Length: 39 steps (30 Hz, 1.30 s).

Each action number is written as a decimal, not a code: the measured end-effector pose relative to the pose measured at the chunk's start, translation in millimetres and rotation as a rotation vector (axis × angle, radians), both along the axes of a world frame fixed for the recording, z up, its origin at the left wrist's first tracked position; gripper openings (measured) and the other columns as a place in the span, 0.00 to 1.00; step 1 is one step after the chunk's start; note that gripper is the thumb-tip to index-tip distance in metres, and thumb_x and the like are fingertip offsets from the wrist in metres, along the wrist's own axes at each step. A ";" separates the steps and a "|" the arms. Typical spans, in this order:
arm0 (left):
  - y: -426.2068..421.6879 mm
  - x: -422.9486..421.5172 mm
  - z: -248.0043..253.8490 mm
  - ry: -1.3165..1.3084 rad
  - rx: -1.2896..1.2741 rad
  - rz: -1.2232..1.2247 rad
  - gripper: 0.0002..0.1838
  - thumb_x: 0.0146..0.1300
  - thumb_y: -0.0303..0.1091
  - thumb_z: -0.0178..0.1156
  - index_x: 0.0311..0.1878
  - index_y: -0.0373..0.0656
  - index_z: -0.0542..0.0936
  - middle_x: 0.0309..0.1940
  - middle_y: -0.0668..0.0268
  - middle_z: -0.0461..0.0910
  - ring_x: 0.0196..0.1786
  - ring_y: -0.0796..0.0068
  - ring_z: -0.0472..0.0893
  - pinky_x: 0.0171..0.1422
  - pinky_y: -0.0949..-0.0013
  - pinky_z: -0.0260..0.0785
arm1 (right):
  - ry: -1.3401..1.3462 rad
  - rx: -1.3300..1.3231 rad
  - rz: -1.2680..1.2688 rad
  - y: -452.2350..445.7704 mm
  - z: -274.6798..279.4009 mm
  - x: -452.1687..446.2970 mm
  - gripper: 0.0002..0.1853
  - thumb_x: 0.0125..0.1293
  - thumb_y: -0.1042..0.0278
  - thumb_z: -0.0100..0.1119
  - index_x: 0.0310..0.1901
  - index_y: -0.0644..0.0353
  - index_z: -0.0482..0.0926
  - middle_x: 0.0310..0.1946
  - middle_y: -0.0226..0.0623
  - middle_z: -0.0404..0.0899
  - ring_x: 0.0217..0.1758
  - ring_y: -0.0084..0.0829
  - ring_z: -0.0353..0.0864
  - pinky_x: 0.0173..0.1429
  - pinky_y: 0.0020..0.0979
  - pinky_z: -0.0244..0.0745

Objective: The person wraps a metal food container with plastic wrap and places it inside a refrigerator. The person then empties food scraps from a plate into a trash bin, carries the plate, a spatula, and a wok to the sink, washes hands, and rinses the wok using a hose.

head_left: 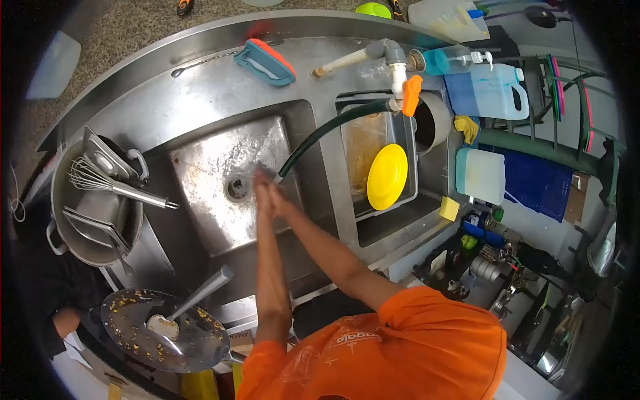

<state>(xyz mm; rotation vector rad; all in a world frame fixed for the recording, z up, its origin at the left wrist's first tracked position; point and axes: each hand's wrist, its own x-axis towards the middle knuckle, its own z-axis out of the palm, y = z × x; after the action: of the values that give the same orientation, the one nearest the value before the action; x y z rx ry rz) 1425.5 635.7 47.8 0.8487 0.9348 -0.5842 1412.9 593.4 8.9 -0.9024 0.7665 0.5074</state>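
Observation:
Both my hands are together over the left sink basin (220, 227), beside the end of a dark green hose (327, 130). My left hand (263, 195) lies palm to palm against my right hand (279, 201). Their fingers look stretched out, though the tips are blurred, and no object shows between them. Wet, shiny metal surrounds the drain (237, 189) just left of my hands. The hose runs from a tap with an orange handle (411, 95).
At left, a large pot (59, 200) holds a whisk (127, 191) and metal pans. Below it sits a food-stained pan (140, 340) with a spatula (200, 293), near another person's arm (65, 323). A brush (263, 63) lies behind the basin; a yellow plate (387, 177) rests in the right basin.

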 end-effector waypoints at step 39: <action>-24.5 -250.0 121.1 -0.587 0.532 0.311 0.12 0.67 0.33 0.55 0.50 0.42 0.80 0.35 0.68 0.83 0.34 0.82 0.79 0.39 0.75 0.71 | -1.874 -1.555 1.345 -210.4 425.2 166.7 0.16 0.60 0.58 0.65 0.39 0.64 0.79 0.38 0.51 0.77 0.40 0.54 0.78 0.41 0.47 0.72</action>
<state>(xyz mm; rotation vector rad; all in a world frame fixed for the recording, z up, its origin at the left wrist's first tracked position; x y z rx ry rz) 1175.5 611.3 168.9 1.2312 0.6566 0.2025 1579.6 383.0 434.1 -2.5852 -1.6461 -0.1614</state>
